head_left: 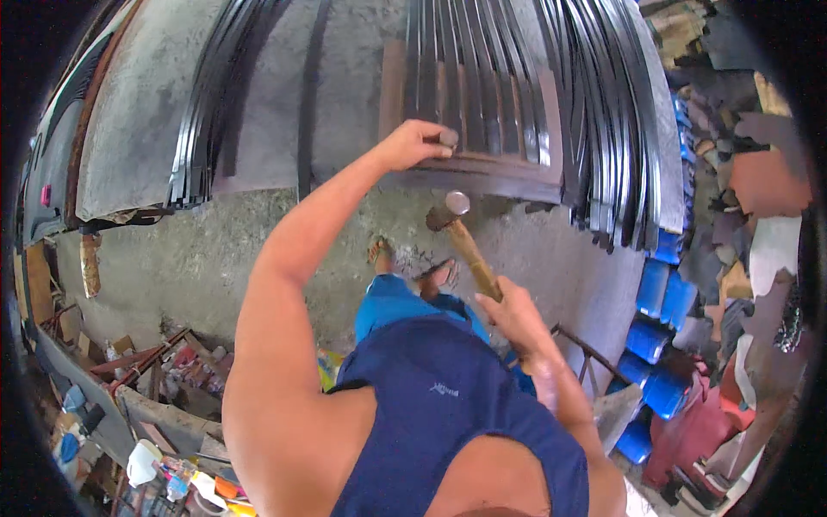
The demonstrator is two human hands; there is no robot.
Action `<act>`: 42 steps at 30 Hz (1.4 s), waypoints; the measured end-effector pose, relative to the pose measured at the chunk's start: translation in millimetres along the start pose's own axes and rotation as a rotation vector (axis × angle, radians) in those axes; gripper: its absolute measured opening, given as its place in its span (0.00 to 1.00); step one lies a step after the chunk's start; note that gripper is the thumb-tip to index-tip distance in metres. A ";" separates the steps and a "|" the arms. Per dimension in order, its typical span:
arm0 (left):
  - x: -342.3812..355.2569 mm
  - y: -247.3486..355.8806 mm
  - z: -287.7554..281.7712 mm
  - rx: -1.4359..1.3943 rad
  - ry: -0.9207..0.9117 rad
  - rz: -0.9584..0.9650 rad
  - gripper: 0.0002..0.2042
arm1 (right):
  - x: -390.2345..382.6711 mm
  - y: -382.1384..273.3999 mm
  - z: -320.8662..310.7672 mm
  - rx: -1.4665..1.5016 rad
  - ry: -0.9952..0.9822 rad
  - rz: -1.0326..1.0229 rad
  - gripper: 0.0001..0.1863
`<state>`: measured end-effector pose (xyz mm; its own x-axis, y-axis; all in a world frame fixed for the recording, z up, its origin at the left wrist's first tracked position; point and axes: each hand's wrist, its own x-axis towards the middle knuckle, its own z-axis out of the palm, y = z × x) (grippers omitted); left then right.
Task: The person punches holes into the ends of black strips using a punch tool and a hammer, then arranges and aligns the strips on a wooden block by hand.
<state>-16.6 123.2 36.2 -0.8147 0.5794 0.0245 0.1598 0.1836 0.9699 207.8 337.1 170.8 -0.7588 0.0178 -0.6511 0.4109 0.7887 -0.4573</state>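
Gripping a hammer with bright round face and bare wooden handle (472, 254) in the right hand (519, 320), fingers wrapped full around the handle, on the near side of the flat brown rectangular board (392, 95). Pinching a small dark rounded piece (448, 138) in the left hand (407, 148), thumb and fingers tight together, at the board's near edge (too small to identify; contact with board unclear). Main risk: mashing left fingertips on an off-centre blow, with so little clear of the pinch. Also possible: skidding on the long narrow glossy black strips (416, 77) lying lengthwise on the board, and scarring them. On a slack right-hand grip: dropping the hammer toward the feet (441, 274), below the board's near edge. Slick, flat strips; rubber, plastic or leather, can't tell. Thick uneven black bundle (612, 129) right of the board; mottled, scuffed grey tabletop (349, 103) left of it.
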 end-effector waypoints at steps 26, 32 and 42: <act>23.5 -3.6 21.9 -0.040 0.059 0.000 0.15 | 23.1 30.0 -18.6 0.069 0.042 -0.049 0.18; 66.8 12.1 38.9 -0.223 0.014 -0.072 0.14 | -23.8 39.3 -70.4 0.177 -0.002 0.152 0.17; 79.4 -6.6 35.3 -0.237 -0.024 -0.140 0.14 | -55.9 -12.9 -184.7 0.473 0.761 -0.389 0.16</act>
<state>-62.7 196.0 23.1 -0.8057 0.5808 -0.1163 -0.0902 0.0738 0.9932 151.6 439.4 325.0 -0.9395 0.3316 0.0862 0.0970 0.4987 -0.8614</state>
